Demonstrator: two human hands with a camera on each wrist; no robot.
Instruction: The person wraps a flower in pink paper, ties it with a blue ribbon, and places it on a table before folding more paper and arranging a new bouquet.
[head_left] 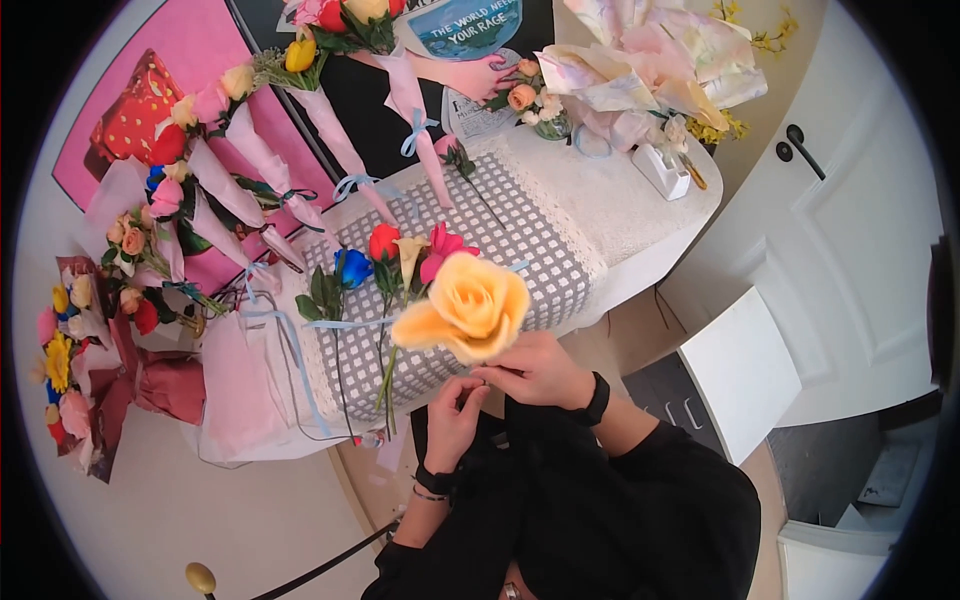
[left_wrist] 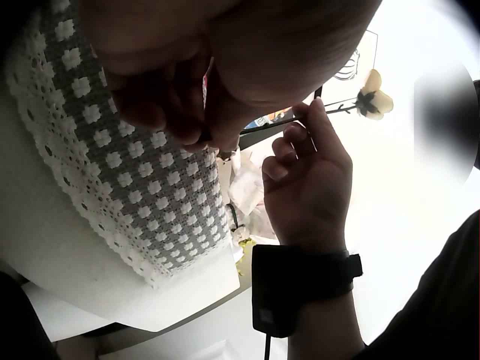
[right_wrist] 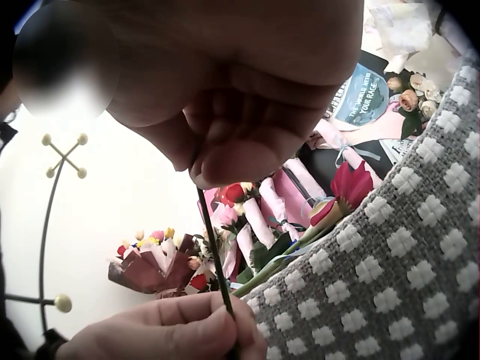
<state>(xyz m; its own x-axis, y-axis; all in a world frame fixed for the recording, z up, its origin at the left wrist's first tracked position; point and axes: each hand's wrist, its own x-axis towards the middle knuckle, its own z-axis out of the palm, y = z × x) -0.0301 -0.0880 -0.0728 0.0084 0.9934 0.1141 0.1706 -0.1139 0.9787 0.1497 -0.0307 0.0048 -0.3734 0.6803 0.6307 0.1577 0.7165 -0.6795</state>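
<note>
Two hands (head_left: pixel 455 425) (head_left: pixel 548 370) pinch one stem (right_wrist: pixel 214 251) bearing one yellow rose (head_left: pixel 478 305).

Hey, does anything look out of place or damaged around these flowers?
Two small things. The held yellow rose looks lopsided in the head view: one outer petal juts well out to the side, perhaps just its shape. And a pale scrap appears to lie on the floor below the table's near edge.

Rose (head_left: pixel 472 303) is up front, loose flowers (head_left: pixel 353 268) lie behind it on the cloth (head_left: pixel 542 228), bouquets (head_left: pixel 250 155) further back and left, door (head_left: pixel 850 270) off right.
</note>
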